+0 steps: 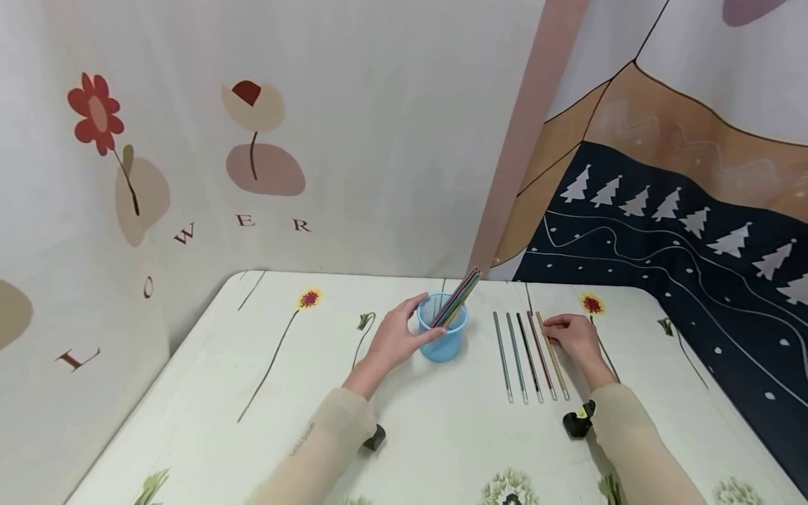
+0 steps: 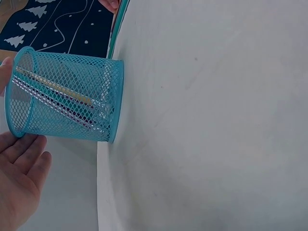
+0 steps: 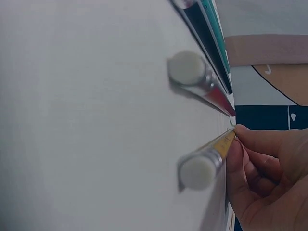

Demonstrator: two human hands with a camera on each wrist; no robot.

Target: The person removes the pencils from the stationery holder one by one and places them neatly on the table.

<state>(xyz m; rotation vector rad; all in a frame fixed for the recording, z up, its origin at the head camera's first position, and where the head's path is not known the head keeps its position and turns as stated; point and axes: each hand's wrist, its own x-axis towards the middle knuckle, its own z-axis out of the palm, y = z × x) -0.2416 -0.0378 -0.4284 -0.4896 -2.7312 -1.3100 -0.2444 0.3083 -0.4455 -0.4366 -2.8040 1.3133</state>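
A light blue mesh pencil cup (image 1: 444, 346) stands upright on the table, with a bundle of coloured pencils (image 1: 461, 294) leaning to the right inside it. My left hand (image 1: 399, 335) holds the cup at its rim, thumb on one side and fingers on the other. Right of the cup several pencils lie in a row, among them a dark red pencil (image 1: 540, 354), a black one (image 1: 529, 356) and a teal one (image 1: 503, 356). At the row's right end my right hand (image 1: 573, 337) pinches the far end of a yellow pencil (image 1: 557, 366), whose white eraser (image 3: 198, 172) points towards me.
A white cloth with printed flowers covers the table (image 1: 189, 393). Behind it hangs a pale printed curtain (image 1: 391, 140), and a dark tree-patterned cloth (image 1: 694, 259) is on the right. A black strap piece (image 1: 577, 424) shows under the right wrist.
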